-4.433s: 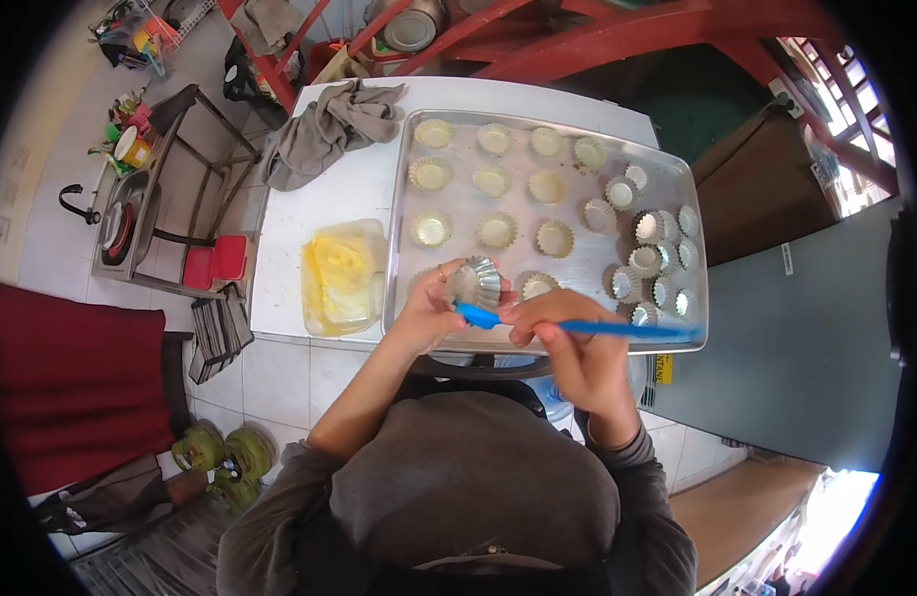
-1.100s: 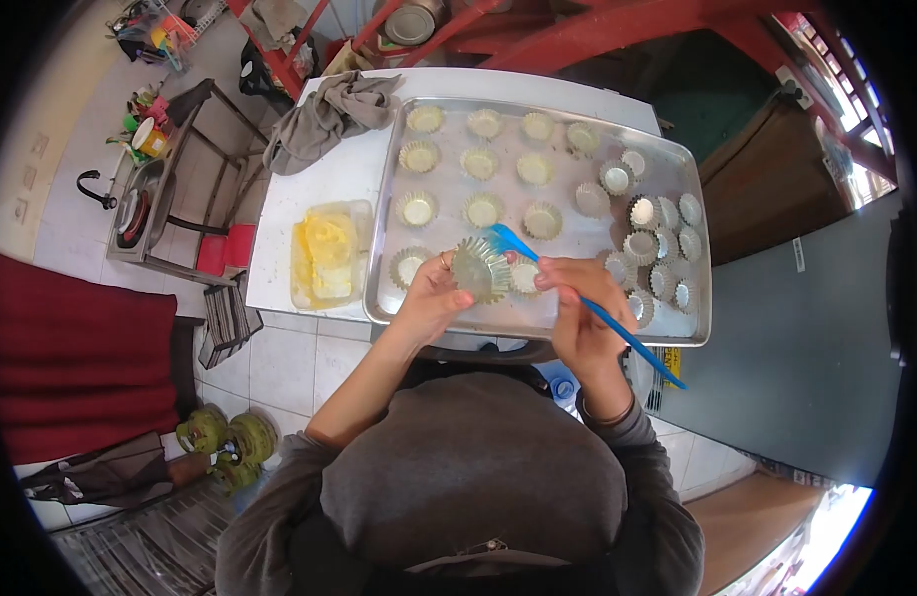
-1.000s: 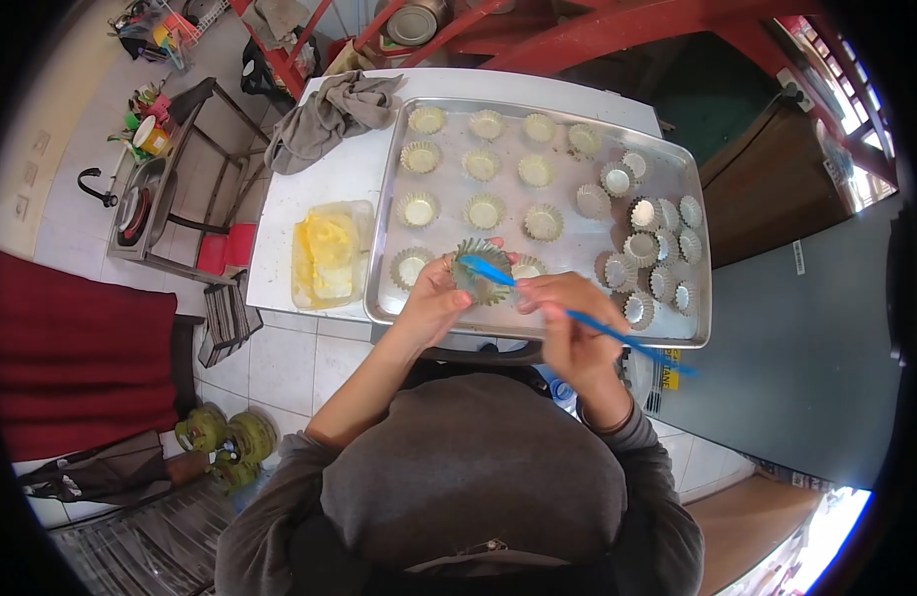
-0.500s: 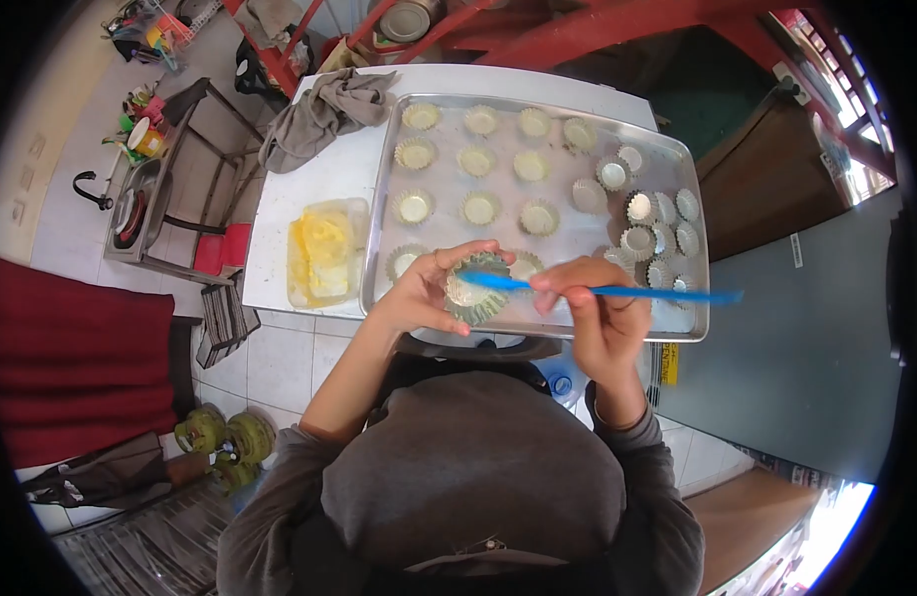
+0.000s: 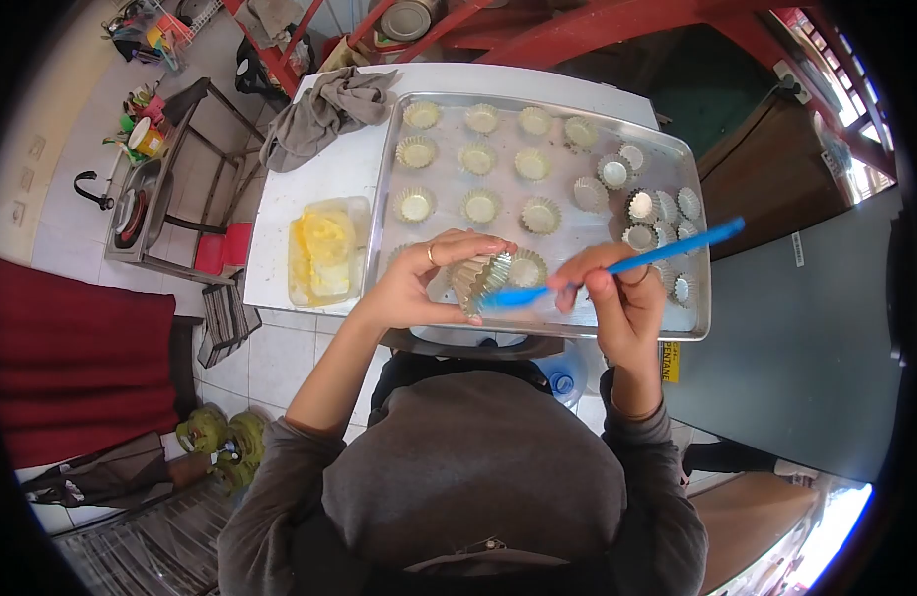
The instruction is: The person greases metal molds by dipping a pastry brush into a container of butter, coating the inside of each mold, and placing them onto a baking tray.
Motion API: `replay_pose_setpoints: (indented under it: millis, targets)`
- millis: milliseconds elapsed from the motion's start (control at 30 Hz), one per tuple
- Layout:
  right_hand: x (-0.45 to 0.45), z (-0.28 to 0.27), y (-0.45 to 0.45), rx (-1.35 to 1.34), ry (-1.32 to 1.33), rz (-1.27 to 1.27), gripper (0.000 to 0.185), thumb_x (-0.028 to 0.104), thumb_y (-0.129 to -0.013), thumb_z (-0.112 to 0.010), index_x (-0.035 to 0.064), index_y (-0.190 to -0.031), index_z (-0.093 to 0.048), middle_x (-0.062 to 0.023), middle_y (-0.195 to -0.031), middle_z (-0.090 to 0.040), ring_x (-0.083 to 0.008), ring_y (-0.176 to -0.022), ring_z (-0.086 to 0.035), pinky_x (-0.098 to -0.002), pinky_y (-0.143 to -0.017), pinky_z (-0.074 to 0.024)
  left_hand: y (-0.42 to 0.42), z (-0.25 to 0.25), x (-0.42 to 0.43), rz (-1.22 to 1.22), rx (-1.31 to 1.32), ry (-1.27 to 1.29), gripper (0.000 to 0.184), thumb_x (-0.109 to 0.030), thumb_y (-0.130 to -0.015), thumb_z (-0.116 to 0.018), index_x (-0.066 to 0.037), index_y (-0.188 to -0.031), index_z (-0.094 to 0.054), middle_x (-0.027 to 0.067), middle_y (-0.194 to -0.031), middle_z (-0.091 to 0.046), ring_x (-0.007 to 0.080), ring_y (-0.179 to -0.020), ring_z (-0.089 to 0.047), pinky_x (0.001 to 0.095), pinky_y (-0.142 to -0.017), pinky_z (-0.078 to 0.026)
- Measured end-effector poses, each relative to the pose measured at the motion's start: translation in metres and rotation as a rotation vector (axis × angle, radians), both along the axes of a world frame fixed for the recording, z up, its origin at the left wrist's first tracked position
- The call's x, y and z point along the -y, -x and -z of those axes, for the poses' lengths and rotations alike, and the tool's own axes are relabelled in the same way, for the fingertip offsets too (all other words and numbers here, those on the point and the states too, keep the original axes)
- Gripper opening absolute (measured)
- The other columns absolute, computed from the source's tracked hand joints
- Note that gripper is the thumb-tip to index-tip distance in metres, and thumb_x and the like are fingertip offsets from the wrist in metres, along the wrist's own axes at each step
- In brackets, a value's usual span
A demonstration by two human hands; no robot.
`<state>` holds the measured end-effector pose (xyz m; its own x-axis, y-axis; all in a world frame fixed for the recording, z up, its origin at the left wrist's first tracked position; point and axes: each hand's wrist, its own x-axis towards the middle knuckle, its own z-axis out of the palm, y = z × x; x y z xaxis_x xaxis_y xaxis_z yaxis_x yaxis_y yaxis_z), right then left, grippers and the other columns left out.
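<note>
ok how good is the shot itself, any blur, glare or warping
Head view: wide fisheye warping, with black corners and the far edge of the table bowed; head view: the brush is smeared, probably by motion, while the held mould keeps readable ridges; head view: a bright patch at lower right is blown out to white.

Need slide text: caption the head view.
Left hand holds a tin over the tray; right hand holds a blue brush at its rim.
</note>
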<state>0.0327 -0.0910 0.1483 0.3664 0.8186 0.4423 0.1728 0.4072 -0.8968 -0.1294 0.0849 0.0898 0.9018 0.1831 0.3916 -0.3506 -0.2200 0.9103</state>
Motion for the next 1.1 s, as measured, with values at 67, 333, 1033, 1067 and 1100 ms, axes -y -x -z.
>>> replay_pose_setpoints:
  millis: [67,333,1033,1067,1100]
  targets:
    - [-0.009,0.003,0.015,-0.010,-0.030,0.031,0.015,0.003,-0.095,-0.049,-0.0053,-0.090,-0.060,-0.0096,-0.080,-0.066,-0.0123,-0.065,-0.060,-0.0244,-0.060,-0.0489,-0.001,0.000,0.001,-0.021,-0.008,-0.047,0.075,-0.006,-0.059,-0.084,-0.004,-0.128,-0.053,0.0158,-0.126,-0.057,0.0272,-0.122,-0.050,0.0429,-0.108,-0.030]
    - [-0.017,0.008,0.019,-0.178,-0.031,0.138,0.018,0.009,-0.099,-0.044,-0.0043,-0.096,-0.055,-0.0111,-0.085,-0.064,-0.0116,-0.066,-0.060,-0.0249,-0.059,-0.0504,0.000,0.014,0.016,-0.042,-0.017,0.304,0.076,-0.009,-0.060,-0.084,-0.005,-0.129,-0.053,0.0147,-0.129,-0.054,0.0263,-0.123,-0.049,0.0413,-0.107,-0.033]
    - [0.001,0.005,0.007,-0.036,-0.066,0.232,0.019,0.011,-0.099,-0.043,-0.0029,-0.092,-0.053,-0.0140,-0.081,-0.062,-0.0139,-0.055,-0.057,-0.0249,-0.052,-0.0488,0.003,0.008,0.011,-0.158,0.037,-0.027,0.078,-0.008,-0.055,-0.086,-0.007,-0.126,-0.054,0.0148,-0.121,-0.060,0.0267,-0.119,-0.052,0.0480,-0.113,-0.020]
    - [0.003,0.006,0.007,0.032,-0.002,0.191,0.018,0.010,-0.099,-0.043,-0.0035,-0.091,-0.054,-0.0132,-0.080,-0.062,-0.0136,-0.056,-0.058,-0.0248,-0.052,-0.0489,0.003,0.008,0.011,-0.142,0.041,-0.048,0.079,-0.007,-0.055,-0.086,-0.006,-0.127,-0.054,0.0149,-0.121,-0.060,0.0266,-0.119,-0.052,0.0468,-0.112,-0.022]
    - [0.003,0.006,0.007,0.099,0.058,0.149,0.018,0.008,-0.098,-0.044,-0.0040,-0.091,-0.054,-0.0124,-0.079,-0.063,-0.0133,-0.057,-0.059,-0.0246,-0.053,-0.0491,0.003,0.008,0.009,-0.126,0.046,-0.073,0.079,-0.007,-0.055,-0.086,-0.006,-0.127,-0.054,0.0149,-0.121,-0.060,0.0264,-0.119,-0.052,0.0456,-0.111,-0.024]
